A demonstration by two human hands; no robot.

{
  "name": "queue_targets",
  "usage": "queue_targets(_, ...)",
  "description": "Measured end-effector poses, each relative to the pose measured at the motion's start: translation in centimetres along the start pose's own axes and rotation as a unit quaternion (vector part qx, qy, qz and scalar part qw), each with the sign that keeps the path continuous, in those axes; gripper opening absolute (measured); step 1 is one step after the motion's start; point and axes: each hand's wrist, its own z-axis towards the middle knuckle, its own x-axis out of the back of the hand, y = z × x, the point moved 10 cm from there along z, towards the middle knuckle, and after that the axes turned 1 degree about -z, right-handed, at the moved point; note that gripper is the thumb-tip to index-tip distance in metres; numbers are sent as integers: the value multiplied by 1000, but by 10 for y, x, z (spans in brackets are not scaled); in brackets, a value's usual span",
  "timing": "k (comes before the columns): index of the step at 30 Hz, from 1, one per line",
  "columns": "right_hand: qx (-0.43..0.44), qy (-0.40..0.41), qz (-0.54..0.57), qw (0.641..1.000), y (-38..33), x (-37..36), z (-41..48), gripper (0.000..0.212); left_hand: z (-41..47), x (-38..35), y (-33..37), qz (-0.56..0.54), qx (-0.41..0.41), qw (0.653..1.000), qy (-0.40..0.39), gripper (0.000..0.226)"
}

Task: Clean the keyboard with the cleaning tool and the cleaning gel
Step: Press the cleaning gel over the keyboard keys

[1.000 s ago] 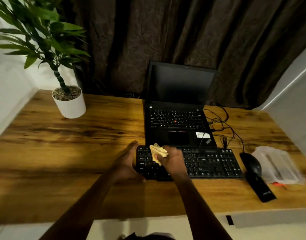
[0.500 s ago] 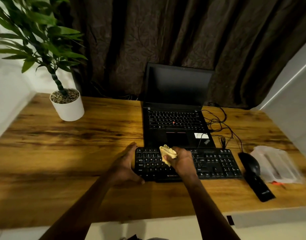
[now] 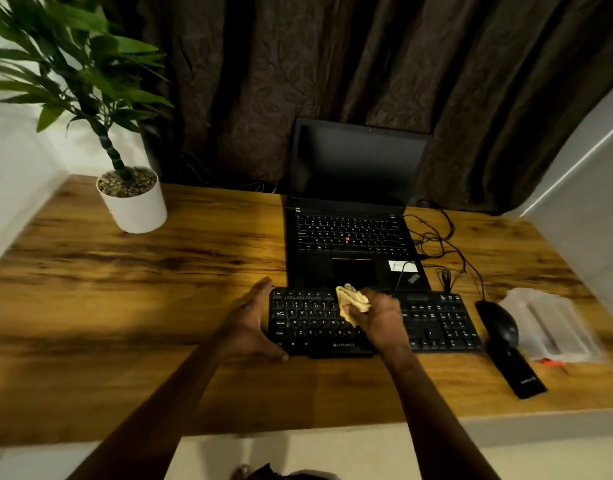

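Fingers and thumb of the right hand are curled round the cleaning gel, a crumpled yellow lump that sticks out of the hand's far side. The hand holds the gel over the middle of the black keyboard, just above the letter keys, at the upper rows. Whether the gel touches the keys cannot be told, since the hand hides its underside.

The left hand lies against the keyboard's left end with straight fingers along that end and the thumb resting at the keyboard's near left corner. It holds nothing.

The keyboard lies flat on the wooden desk. Just behind the keyboard stands an open black laptop with a dark screen. Behind the keyboard's right end lies a tangle of black cables. Just beside the keyboard's right end sits a black mouse, and a flat black bar lies at the mouse's near side. Farther right of the keyboard is a blurred clear plastic package. Well behind the keyboard, to its left, stands a leafy plant in a white pot. A dark curtain hangs behind the desk.
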Motion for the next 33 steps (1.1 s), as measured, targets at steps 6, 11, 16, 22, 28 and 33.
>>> queue_targets(6, 16, -13, 15, 1000, -15, -15, -2, 41, 0, 0, 0, -9, 4, 1000, 1, 158)
queue_targets(11, -6, -10, 11, 1000, 6, -2, 1, 39, 0, -3, -1, -36, 1, 999, -15, 155)
queue_targets(16, -34, 19, 12, 999, 27, 12, 0, 35, 0, -2, -5, -21, 8, 1000, -16, 157)
queue_targets(22, -27, 7, 32, 999, 45, -6, 12, 47, -2, -2, -2, -19, 2, 1000, -9, 156)
queue_targets(28, -66, 61, 26, 996, 59, 32, 3, 40, -2, -1, 1, -26, -8, 1000, -12, 151)
queue_targets(33, -55, 61, 59, 995, 54, 22, 9, 38, -2, -1, 2, -31, -12, 999, -11, 149)
